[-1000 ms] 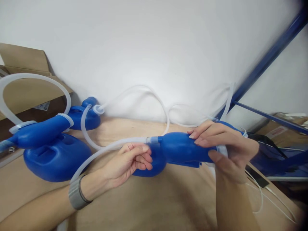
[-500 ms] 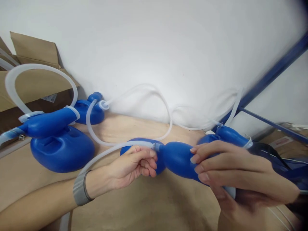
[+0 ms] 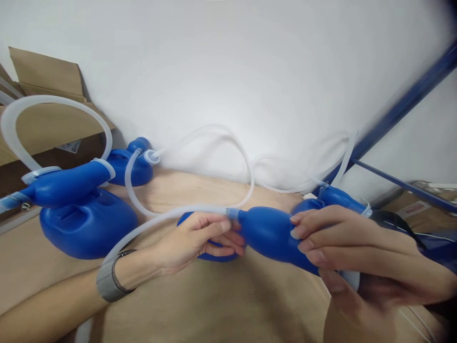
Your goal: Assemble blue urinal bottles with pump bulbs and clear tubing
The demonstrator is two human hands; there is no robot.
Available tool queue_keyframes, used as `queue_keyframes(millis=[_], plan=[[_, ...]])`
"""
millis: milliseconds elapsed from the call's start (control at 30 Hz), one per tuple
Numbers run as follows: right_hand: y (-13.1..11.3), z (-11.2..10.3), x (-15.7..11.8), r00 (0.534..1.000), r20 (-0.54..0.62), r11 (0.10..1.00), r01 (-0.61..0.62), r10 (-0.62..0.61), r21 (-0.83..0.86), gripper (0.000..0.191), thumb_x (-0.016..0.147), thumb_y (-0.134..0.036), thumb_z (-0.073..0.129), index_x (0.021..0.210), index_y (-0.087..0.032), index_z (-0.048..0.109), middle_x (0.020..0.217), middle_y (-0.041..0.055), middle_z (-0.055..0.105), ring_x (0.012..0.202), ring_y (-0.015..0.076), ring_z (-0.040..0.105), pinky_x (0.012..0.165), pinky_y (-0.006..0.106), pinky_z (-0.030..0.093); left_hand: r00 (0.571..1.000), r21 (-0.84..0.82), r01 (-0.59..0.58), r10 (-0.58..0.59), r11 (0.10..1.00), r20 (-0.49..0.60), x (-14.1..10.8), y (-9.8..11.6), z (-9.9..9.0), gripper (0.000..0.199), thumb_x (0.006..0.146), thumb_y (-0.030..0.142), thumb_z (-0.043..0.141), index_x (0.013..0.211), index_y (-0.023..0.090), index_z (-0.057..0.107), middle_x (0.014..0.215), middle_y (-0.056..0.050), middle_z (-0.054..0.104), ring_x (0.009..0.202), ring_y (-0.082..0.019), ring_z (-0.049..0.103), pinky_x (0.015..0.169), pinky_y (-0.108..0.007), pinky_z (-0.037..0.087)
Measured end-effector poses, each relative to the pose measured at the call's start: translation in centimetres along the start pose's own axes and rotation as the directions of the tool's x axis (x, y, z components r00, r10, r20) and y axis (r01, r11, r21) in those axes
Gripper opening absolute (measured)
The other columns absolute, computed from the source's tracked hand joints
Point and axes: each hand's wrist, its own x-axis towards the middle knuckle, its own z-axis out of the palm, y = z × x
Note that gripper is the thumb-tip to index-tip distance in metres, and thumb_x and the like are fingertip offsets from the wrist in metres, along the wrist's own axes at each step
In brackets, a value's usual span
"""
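A blue bulb-shaped plastic piece (image 3: 267, 228) lies slanted in front of me, its narrow neck pointing left. My right hand (image 3: 357, 257) is closed round its wider right end, which the fingers largely hide. A translucent tube (image 3: 171, 209) meets the neck through a clear sleeve-like end. My left hand (image 3: 210, 236), with a grey band on the wrist, has its thumb and forefinger closed at that joint. Its other fingers reach loosely under the neck. Behind the left hand, a blue container (image 3: 217, 257) is partly hidden.
At left stands a blue container (image 3: 89, 228) with a blue bulb piece (image 3: 71, 186) and looped tube above it. Another blue container (image 3: 132, 166) sits by the white wall. A cardboard box (image 3: 46, 71) is far left; a blue metal frame (image 3: 400, 109) rises at right.
The bulb piece has shifted slightly right, with my right hand on it. My left hand's fingers have stretched farther right, under the joint. The view has shifted a little.
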Motion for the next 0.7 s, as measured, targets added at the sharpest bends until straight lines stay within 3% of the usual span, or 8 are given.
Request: queue_keyframes(millis=[167, 267, 500, 700], plan=[[0.6, 1.1, -0.2, 0.991, -0.124, 0.999, -0.041, 0.046, 0.035, 0.015, 0.077, -0.011, 0.07, 0.084, -0.022, 0.079, 0.06, 0.0023, 0.07, 0.053, 0.0253, 0.073, 0.049, 0.04, 0.066, 0.998, -0.003, 0.011, -0.011, 1.0, -0.061, 0.3, -0.2, 0.2, 0.041, 0.088, 0.05, 0.081, 0.104, 0.012, 0.077, 0.104, -0.016, 0.081, 0.092, -0.025, 0.08, 0.08, -0.031, 0.065], [0.7, 1.4, -0.1, 0.989, -0.144, 0.996, 0.0, 0.012, 0.084, 0.017, 0.074, -0.008, 0.069, 0.084, -0.016, 0.079, 0.062, 0.0038, 0.07, 0.055, 0.0239, 0.073, 0.049, 0.037, 0.064, 0.999, 0.014, 0.006, -0.005, 1.0, -0.035, 0.4, -0.3, 0.4, 0.043, 0.091, 0.053, 0.075, 0.102, 0.012, 0.075, 0.102, -0.014, 0.079, 0.087, -0.024, 0.079, 0.074, -0.031, 0.065], [1.0, 1.2, -0.2, 0.988, -0.152, 0.996, -0.011, 0.025, 0.091, 0.016, 0.074, -0.008, 0.068, 0.082, -0.016, 0.079, 0.063, 0.004, 0.071, 0.057, 0.0231, 0.072, 0.049, 0.037, 0.063, 0.996, 0.076, -0.065, 0.061, 0.995, 0.058, 0.5, -0.6, -0.2, 0.046, 0.091, 0.059, 0.07, 0.078, 0.016, 0.062, 0.071, -0.004, 0.066, 0.063, -0.016, 0.066, 0.059, -0.026, 0.06], [0.6, 1.4, 0.0, 0.987, -0.159, 0.997, -0.027, 0.039, 0.073, 0.013, 0.079, -0.014, 0.069, 0.084, -0.02, 0.08, 0.061, 0.0027, 0.07, 0.052, 0.0235, 0.07, 0.044, 0.039, 0.061, 0.995, -0.057, 0.015, -0.01, 0.998, 0.101, 0.6, -0.5, -0.5, 0.045, 0.09, 0.052, 0.072, 0.068, 0.018, 0.053, 0.061, 0.002, 0.053, 0.053, -0.012, 0.055, 0.048, -0.023, 0.056]])
